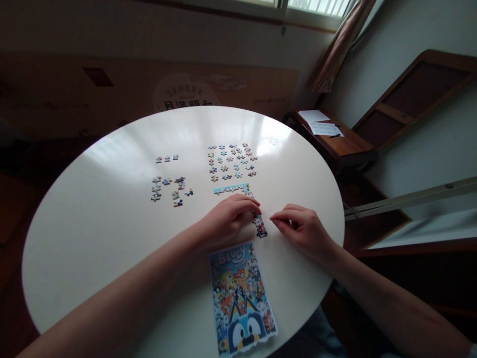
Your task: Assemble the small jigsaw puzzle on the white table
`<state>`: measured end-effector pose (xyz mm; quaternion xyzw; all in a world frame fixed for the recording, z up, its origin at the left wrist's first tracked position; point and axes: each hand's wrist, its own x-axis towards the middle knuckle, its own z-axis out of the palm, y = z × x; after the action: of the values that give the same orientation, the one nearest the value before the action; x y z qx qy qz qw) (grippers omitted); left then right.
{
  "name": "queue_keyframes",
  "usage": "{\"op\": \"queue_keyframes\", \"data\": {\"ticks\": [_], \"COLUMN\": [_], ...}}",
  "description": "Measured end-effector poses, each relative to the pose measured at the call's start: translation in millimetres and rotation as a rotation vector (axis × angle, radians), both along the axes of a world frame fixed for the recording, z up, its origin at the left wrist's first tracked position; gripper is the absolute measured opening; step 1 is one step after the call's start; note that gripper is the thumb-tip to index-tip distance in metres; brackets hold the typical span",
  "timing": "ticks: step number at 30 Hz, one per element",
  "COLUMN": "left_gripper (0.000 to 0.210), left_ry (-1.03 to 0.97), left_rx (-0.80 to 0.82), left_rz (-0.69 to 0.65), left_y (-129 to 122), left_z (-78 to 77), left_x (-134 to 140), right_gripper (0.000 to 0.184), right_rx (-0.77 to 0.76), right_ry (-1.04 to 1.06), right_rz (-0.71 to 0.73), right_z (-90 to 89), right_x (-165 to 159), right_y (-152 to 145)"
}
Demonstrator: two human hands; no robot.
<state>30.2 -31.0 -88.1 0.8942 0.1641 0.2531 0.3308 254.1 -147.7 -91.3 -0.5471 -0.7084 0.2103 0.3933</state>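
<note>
A partly joined jigsaw border lies on the white table: a light-blue top strip [229, 189] and a column of joined pieces [261, 226] running down from its right end. My left hand [234, 214] rests over that column with its fingers bent and their tips on it, covering some pieces; its thumb is mostly hidden. Just right of the column, my right hand [301, 226] is closed in a pinch with thumb and forefinger tips together, and no piece shows between them. Below my left hand lies a printed picture sheet [242, 298] with a blue cartoon dog and a torn bottom edge.
Loose jigsaw pieces [230, 158] lie in rows beyond the border. Several others [167, 181] sit in groups to the left. The round white table [93, 223] curves away on both sides. A wooden side table [348, 141] with papers [320, 124] stands behind it on the right.
</note>
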Motion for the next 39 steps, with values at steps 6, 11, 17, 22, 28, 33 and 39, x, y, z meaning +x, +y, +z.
{"op": "queue_keyframes", "data": {"ticks": [6,11,17,22,28,33,39], "left_gripper": [0.034,0.039,0.028,0.020,0.021,0.016,0.020], "left_ry": [-0.058,-0.118,-0.488,-0.920,-0.922,-0.779,-0.330], "left_rx": [-0.024,-0.139,-0.404,-0.340,-0.176,-0.035,-0.005], "left_rz": [0.012,0.036,0.388,0.735,0.909,1.147,1.284], "left_y": [1.0,2.9,20.7,44.1,79.8,100.2,102.9], "left_z": [-0.2,2.1,23.6,76.5,115.8,83.6,25.9], "left_x": [0.2,-1.0,-22.4,-62.6,-109.0,-140.5,-167.0], "right_gripper": [0.014,0.016,0.014,0.023,0.020,0.018,0.022], "right_rx": [0.119,0.129,0.053,-0.023,0.077,0.146,0.271], "right_ry": [-0.263,-0.373,-0.276,-0.145,-0.227,0.117,0.220], "right_rz": [0.087,0.107,0.125,0.137,0.161,0.137,0.066], "right_z": [-0.3,-3.3,-5.5,7.9,41.2,63.2,32.4], "right_x": [-4.2,-5.4,-5.4,-2.4,-13.0,-38.6,-48.7], "right_y": [-5.9,-5.3,-2.5,10.0,64.5,121.3,136.9]}}
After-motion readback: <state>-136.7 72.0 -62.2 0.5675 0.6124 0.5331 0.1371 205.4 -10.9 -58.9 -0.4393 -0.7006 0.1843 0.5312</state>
